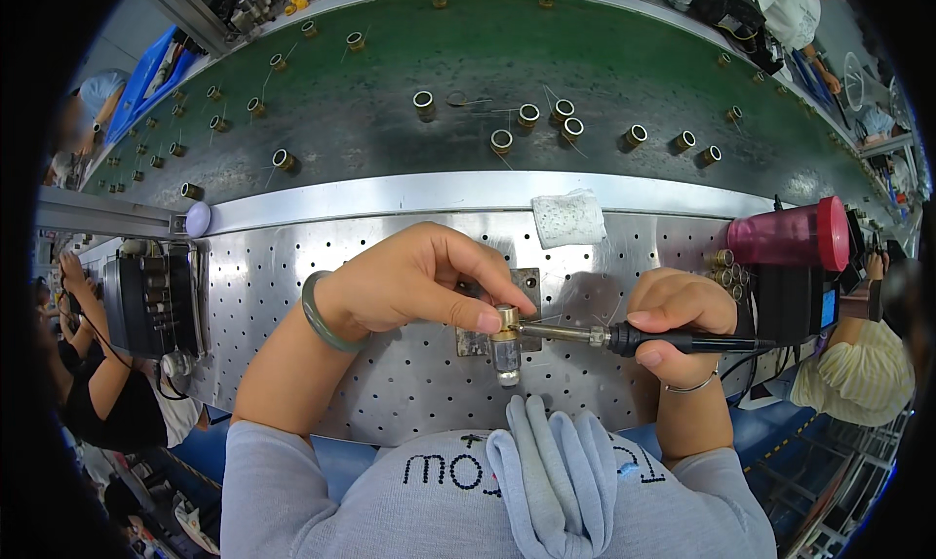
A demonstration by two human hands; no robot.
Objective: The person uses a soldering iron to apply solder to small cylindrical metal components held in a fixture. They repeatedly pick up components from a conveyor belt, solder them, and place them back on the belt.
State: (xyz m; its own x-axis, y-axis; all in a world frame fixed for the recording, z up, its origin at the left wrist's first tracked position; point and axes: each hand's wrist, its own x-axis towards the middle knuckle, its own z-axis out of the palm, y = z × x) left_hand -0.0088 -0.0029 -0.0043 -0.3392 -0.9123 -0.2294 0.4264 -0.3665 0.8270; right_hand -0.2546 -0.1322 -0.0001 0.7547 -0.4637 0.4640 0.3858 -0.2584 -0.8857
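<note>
Steadily bent at the wrist, the left hand (409, 278) comes in over the table (390, 398), a silver perforated metal one, its back turned up and its forearm slanting in from the near edge. Its grip is closed to a pinch, thumb on the left and index finger arched over to the right, around a small brass-coloured metal cylinder (506, 318). That cylinder sits about midway between the table's left and right edges, over a flat grey metal plate (529, 284), with a dark grey, silver-ended cylindrical metal piece (507, 356) adjoining it toward the near edge. The right hand (690, 304) is held nearer the right edge, fingers curled and thumb extended; its grip is closed round the black handle of a slim soldering iron (582, 334) with a silver barrel. The iron lies nearly level, pointing left, its tip at the cylinder's right side; whether it touches cannot be told. A white speckled rectangular pad (568, 219) lies at the far edge, and a translucent magenta plastic cup (775, 239) near the far right corner.
</note>
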